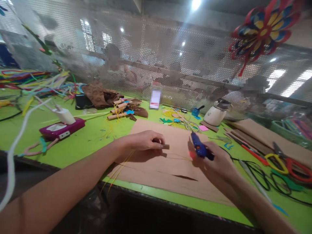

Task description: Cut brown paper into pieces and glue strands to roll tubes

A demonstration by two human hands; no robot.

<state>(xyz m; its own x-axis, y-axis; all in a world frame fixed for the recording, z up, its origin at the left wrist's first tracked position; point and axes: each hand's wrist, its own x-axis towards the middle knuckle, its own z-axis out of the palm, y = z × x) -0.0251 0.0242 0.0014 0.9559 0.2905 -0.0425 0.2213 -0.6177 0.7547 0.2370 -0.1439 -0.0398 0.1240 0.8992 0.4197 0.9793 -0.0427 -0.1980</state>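
Note:
My left hand (pixel 143 140) is closed above a brown paper sheet (pixel 151 174), pinching a small brown paper roll (pixel 166 147) whose end sticks out past the thumb. Yellow strings (pixel 120 169) trail below that wrist, and a thin strand runs over the sheet toward the right. In my right hand (pixel 218 159) is a blue glue gun (pixel 199 147), its nozzle tilted up and away from me, apart from the roll. A narrow dark sliver (pixel 185 177), perhaps a cut or a strip, shows on the sheet.
Brown paper tubes (pixel 118 112) with yellow string lie behind the sheet. A purple power strip (pixel 62 129) sits at left, a phone (pixel 155 99) and white kettle-like container (pixel 216 113) at the back. Scissors (pixel 298 169) and a black cable (pixel 258 177) are at right.

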